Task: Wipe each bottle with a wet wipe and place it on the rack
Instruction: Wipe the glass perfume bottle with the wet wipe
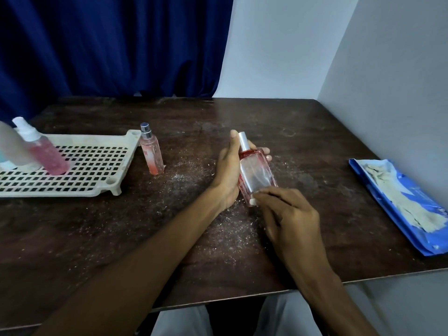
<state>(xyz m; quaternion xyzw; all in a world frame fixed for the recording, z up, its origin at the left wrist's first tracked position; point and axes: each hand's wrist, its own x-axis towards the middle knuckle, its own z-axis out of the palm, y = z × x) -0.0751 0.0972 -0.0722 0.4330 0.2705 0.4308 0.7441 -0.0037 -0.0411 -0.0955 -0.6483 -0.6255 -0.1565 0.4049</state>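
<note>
My left hand (226, 170) grips a square clear bottle (255, 173) with red edges and a silver sprayer, held tilted above the middle of the table. My right hand (286, 214) presses a small white wipe (253, 202) against the bottle's lower end, its fingers curled over the wipe. A slim pink spray bottle (151, 154) stands on the table just right of the cream perforated rack (97, 161). On the rack stand a pink bottle with a white sprayer (46, 151) and a blurred pale bottle (12, 146) at the left edge.
A blue wet-wipe pack (378, 180), open with pale wipes showing, lies at the table's right side near the wall. White crumbs are scattered over the dark wooden table (266, 117). A blue curtain hangs behind the table.
</note>
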